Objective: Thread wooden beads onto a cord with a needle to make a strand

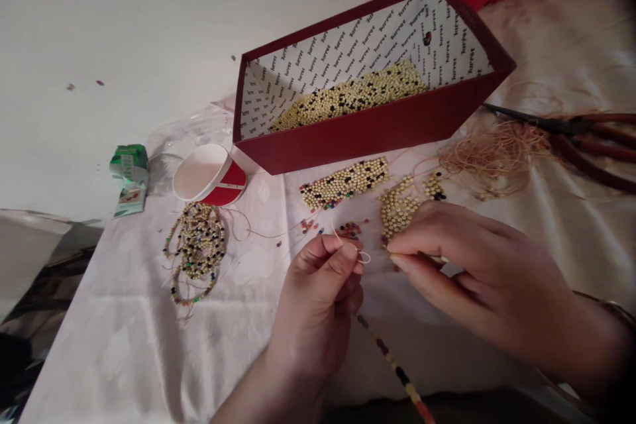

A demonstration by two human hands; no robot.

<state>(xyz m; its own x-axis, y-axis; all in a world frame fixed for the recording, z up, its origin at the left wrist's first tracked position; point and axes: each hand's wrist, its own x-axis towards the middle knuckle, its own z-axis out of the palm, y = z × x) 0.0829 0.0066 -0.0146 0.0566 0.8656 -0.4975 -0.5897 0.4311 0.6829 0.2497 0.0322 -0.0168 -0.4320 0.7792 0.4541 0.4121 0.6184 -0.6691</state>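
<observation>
There is one left hand (pixel 322 305), one right hand (pixel 479 271), one box (pixel 358 136), one cup (pixel 232 187), one thread tangle (pixel 499 151) and uncountably many beads (pixel 358 94).

Small round pale-and-black beads (pixel 352 96) lie in the dark-red cardboard box (pixel 348 131). Left of it stands a red-and-white paper cup (pixel 230 184).

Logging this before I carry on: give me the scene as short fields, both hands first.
Left hand: pinches a thin looped cord
Right hand: fingertips close together beside loose beads; grip unclear
Bead strand: trails below the left hand
Box: dark red, open, pale and dark beads inside
Cup: left of the box, beaded loops nearby
Orange-handled tool: right edge, beside tangled cord
</observation>
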